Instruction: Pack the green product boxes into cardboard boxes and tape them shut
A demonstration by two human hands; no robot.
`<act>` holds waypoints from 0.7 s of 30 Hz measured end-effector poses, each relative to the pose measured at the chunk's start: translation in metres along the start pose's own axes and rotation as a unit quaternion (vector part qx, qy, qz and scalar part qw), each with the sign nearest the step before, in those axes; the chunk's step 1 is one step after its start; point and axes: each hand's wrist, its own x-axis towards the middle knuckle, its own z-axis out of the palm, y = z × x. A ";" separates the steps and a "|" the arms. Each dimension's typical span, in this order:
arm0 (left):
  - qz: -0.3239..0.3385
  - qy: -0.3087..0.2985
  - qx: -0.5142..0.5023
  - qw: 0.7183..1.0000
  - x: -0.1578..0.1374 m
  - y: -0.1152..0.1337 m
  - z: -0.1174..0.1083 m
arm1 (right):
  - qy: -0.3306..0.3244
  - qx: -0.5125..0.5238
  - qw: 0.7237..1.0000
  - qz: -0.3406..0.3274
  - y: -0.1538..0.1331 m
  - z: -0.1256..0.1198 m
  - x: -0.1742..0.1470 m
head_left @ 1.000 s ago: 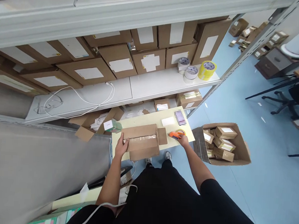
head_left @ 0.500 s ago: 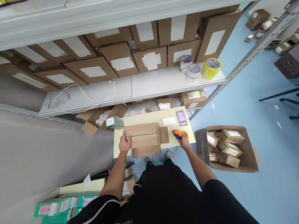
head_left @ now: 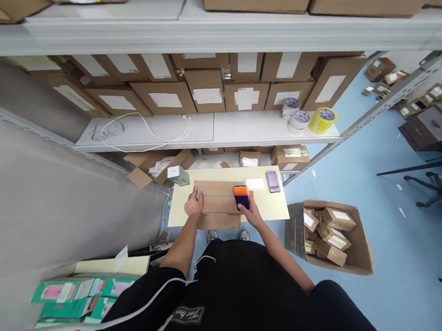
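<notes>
A flat-lying cardboard box [head_left: 218, 204] with its near flap hanging out rests on the pale yellow table [head_left: 274, 208]. At its left end, my left hand [head_left: 193, 204] is closed on the edge; some fingertips are hidden. My right hand [head_left: 253, 215] grips an orange and dark blue tape dispenser [head_left: 242, 197] over the right end of the box, partly covering it. Behind the box lie a white paper slip [head_left: 255, 183] and a phone with a blurred screen [head_left: 273, 181]. A small green and white carton [head_left: 178, 175] stands at the table's back left corner.
Shelving [head_left: 246, 127] behind the table holds brown boxes, a white cable [head_left: 148, 131], white tape rolls [head_left: 298, 119] and yellow tape [head_left: 323, 120]. A large carton [head_left: 362, 239] of small boxes sits on the floor at right. An open box [head_left: 141, 176] is at the left.
My right hand has brought the tape dispenser leftward from beside the box to over its right end. My left hand stays at the left end. The camera view has shifted.
</notes>
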 end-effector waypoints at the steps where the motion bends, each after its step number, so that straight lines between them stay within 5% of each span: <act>1: 0.000 0.002 -0.003 1.000 -0.001 0.000 0.000 | -0.016 -0.006 1.000 -0.005 -0.010 0.013 0.008; 8: 0.003 -0.030 -0.024 0.999 -0.003 -0.008 -0.001 | -0.014 -0.072 0.997 0.015 -0.027 0.076 0.033; 12: 0.030 -0.049 -0.046 0.997 -0.006 -0.012 -0.004 | -0.004 -0.082 0.997 0.012 -0.020 0.080 0.031; 18: 0.103 0.039 -0.083 0.990 -0.002 -0.004 -0.027 | -0.001 -0.067 0.998 -0.010 -0.024 0.081 0.026; 21: 0.142 -0.007 -0.187 0.972 0.011 0.006 -0.049 | -0.018 -0.062 0.997 -0.034 -0.034 0.083 0.022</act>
